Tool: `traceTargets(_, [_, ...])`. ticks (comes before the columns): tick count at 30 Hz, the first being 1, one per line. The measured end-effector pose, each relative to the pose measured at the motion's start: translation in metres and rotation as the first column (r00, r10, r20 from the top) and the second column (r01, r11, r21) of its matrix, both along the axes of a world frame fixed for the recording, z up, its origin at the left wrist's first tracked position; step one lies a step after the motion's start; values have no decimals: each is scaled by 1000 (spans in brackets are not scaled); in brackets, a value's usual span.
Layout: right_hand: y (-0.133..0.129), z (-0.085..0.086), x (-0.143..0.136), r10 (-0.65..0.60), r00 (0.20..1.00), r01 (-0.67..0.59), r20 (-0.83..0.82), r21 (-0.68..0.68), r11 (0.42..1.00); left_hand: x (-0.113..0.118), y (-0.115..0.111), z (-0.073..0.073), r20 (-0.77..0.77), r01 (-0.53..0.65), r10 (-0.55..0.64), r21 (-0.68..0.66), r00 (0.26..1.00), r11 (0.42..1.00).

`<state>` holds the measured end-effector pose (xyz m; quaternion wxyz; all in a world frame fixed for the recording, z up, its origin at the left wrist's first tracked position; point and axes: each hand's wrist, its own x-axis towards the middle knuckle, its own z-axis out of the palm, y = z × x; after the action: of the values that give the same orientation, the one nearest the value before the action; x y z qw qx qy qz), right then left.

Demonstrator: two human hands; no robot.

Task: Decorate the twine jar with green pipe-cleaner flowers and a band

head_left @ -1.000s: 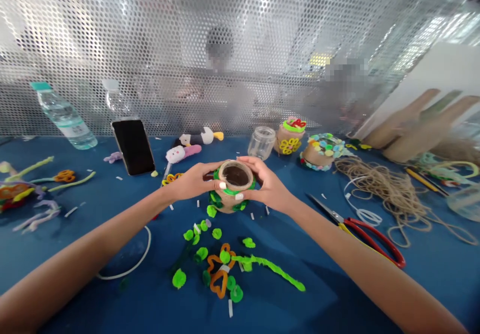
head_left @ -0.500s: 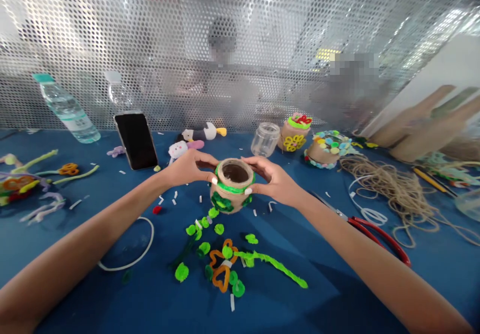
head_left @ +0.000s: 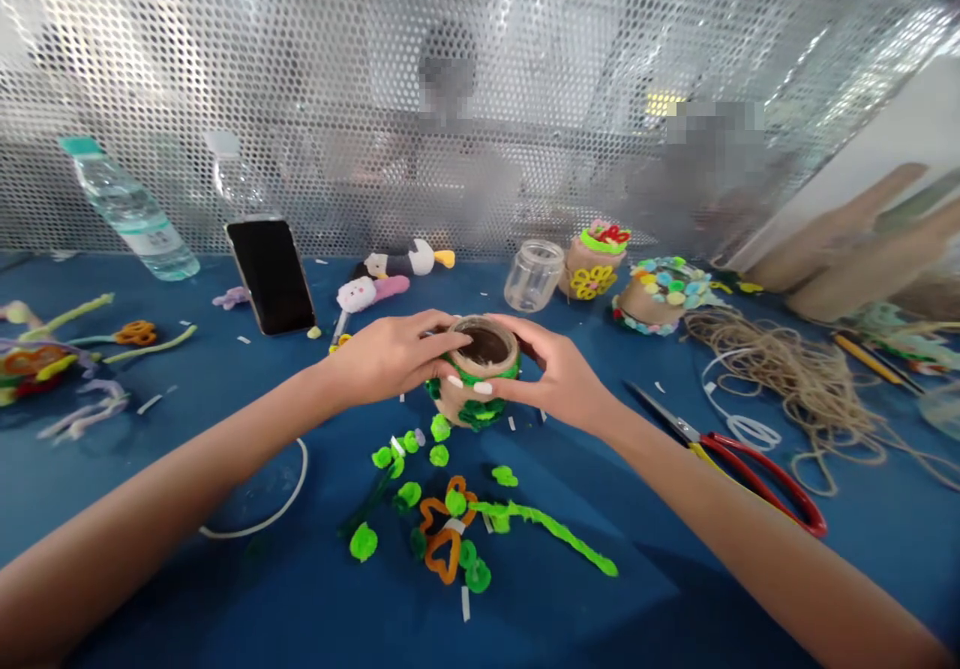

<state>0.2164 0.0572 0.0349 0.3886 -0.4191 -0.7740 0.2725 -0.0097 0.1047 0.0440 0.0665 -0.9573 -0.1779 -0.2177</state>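
Observation:
Between my hands is a twine-wrapped jar (head_left: 466, 409) with an open mouth, a green band round its neck and dark green curls on its side. My left hand (head_left: 397, 354) grips its left side, with the thumb on the green band and a finger at the rim. From the right, my right hand (head_left: 551, 364) wraps the jar, its thumb at the front by the other thumb. In front of the jar lie bright green pipe-cleaner coils (head_left: 364, 542), an orange pipe-cleaner shape (head_left: 442, 554) and a long green pipe cleaner (head_left: 562, 534).
Red-handled scissors (head_left: 772, 469), a heap of twine (head_left: 780, 369) and a white cord lie right. Behind stand a clear jar (head_left: 534, 277) and two decorated jars (head_left: 592, 267) (head_left: 651, 299). Left are a phone (head_left: 271, 277), water bottles (head_left: 142, 219) and pipe cleaners (head_left: 45, 359). A perforated metal panel (head_left: 337, 99) rises behind.
The jar has turned and shifted slightly right in my hands. My left hand has moved over its front, closer to my right thumb. The view has shifted slightly.

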Motion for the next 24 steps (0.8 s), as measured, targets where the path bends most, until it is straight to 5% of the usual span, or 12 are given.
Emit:
traceTargets(5, [0, -3, -2, -21, 999, 22, -37, 11, 1000, 5, -8, 2, 94, -17, 29, -126, 995, 992])
traceTargets(11, [13, -7, 8, 97, 980, -121, -175, -137, 983, 7, -6, 8, 193, -48, 108, -295, 975, 954])
traceTargets(15, [19, -9, 12, 218, 945, -271, -244, -208, 940, -2, 6, 11, 235, 94, 55, -579, 971, 810])
traceTargets(17, [18, -9, 11, 192, 959, -236, -209, -213, 948, -5, 11, 8, 285, 120, 101, -663, 953, 739])
traceTargets(24, [4, -11, -4, -20, 992, 5, -126, -121, 993, 9, 6, -8, 352, 179, 133, -724, 927, 666])
